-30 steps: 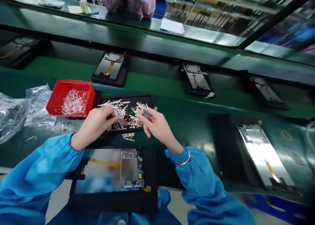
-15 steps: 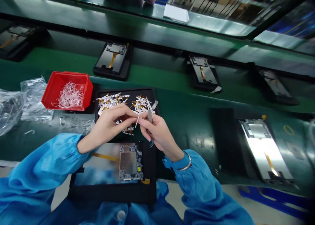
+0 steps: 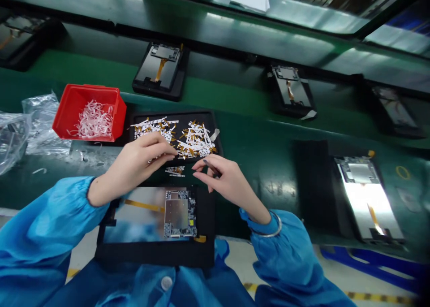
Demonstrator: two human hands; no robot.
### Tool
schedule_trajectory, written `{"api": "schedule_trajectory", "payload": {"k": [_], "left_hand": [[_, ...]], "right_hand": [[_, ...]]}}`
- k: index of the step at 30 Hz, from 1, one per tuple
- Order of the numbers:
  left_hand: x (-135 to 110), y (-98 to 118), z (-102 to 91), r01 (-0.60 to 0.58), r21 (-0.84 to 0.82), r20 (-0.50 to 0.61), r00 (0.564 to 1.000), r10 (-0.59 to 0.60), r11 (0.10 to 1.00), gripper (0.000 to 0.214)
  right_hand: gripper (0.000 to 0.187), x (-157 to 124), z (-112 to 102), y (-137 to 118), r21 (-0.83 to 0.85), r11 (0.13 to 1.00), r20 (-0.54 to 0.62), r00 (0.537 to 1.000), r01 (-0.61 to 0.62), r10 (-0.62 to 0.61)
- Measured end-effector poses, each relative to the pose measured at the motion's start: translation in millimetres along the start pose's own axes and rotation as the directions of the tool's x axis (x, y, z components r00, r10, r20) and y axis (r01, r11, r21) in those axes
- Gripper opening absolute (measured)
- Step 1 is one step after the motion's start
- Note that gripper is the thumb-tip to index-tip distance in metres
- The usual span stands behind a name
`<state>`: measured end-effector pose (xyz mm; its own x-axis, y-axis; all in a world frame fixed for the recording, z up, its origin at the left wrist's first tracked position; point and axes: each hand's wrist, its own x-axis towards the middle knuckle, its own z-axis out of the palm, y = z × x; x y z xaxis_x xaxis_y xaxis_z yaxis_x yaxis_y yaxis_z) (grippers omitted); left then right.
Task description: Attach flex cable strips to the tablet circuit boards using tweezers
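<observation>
My left hand (image 3: 144, 157) is over the near left part of a black tray (image 3: 217, 123), thumb and fingers pinched together. What it grips is mostly hidden; a speck of a small strip shows under the fingers. Tweezers (image 3: 212, 168), dark and partly covered, lie in the curled fingers of my right hand (image 3: 221, 175), whose thumb and index tips are apart. Two heaps of white-and-amber flex strips (image 3: 196, 139) fill the tray, and a few more strips (image 3: 175, 170) lie just in front of it. Below both hands is an opened tablet (image 3: 141, 224) with a bare circuit board (image 3: 176, 214).
A red bin (image 3: 89, 89) of white peeled liners stands left, beside clear plastic bags (image 3: 43, 123). Several opened tablets, such as one in a black holder (image 3: 156, 69), line the green belt (image 3: 228, 98) behind. Another tablet (image 3: 369, 199) lies at right by a black pad (image 3: 312, 186).
My hands have parted from a white strip they were both holding. The left moved left, the right moved right and slightly down. The camera view has shifted a little.
</observation>
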<state>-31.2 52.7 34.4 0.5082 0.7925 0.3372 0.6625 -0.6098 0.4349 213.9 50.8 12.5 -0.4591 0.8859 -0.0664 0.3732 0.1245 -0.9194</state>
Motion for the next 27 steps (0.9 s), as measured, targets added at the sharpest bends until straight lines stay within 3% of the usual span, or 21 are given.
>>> {"api": "schedule_trajectory", "payload": {"k": [3,5,10,15,19,22,24,26,27], "left_hand": [[-6.1,-9.0,11.4,-0.131,0.139,0.228,0.969,0.097,0.982,0.017],[-7.1,-11.8,20.8,-0.174,0.19,0.305,0.946,0.11,0.966,0.014],[0.4,-10.8,33.5,-0.221,0.171,0.386,0.912,0.141,0.96,0.02],[8.1,-10.7,39.2,-0.237,0.045,0.428,0.882,0.196,0.97,0.023],[11.0,-7.5,30.8,-0.117,-0.076,0.352,0.926,0.137,0.99,0.015],[8.0,0.5,17.1,0.057,-0.177,0.236,0.972,-0.014,0.983,0.007],[4.5,6.9,10.5,0.153,-0.271,0.211,0.973,-0.096,0.95,0.004],[1.6,12.9,7.7,0.281,-0.485,0.262,0.95,-0.169,0.828,0.006],[0.8,15.5,7.4,0.356,-0.607,0.305,0.93,-0.205,0.711,0.01]], "right_hand": [[0.004,1.8,5.4,4.4,-0.162,0.985,-0.017,0.998,0.053,-0.057],[0.004,4.4,9.1,4.8,-0.186,0.98,-0.016,0.997,0.067,-0.071],[0.005,5.4,10.4,3.2,-0.189,0.978,-0.018,0.996,0.086,-0.091],[0.009,2.5,9.5,4.1,-0.147,0.986,-0.024,0.997,0.075,-0.079],[0.008,-1.3,10.6,2.6,-0.09,0.995,-0.074,0.995,0.053,-0.059],[0.007,-9.1,12.5,-5.4,-0.001,0.999,-0.165,0.985,0.046,-0.046],[0.006,-16.5,15.1,-14.3,-0.014,0.996,-0.247,0.965,0.089,-0.09],[0.003,-24.1,19.2,-23.6,-0.111,0.98,-0.3,0.935,0.164,-0.191],[0.005,-27.6,21.7,-27.3,-0.171,0.965,-0.306,0.92,0.199,-0.244]]}}
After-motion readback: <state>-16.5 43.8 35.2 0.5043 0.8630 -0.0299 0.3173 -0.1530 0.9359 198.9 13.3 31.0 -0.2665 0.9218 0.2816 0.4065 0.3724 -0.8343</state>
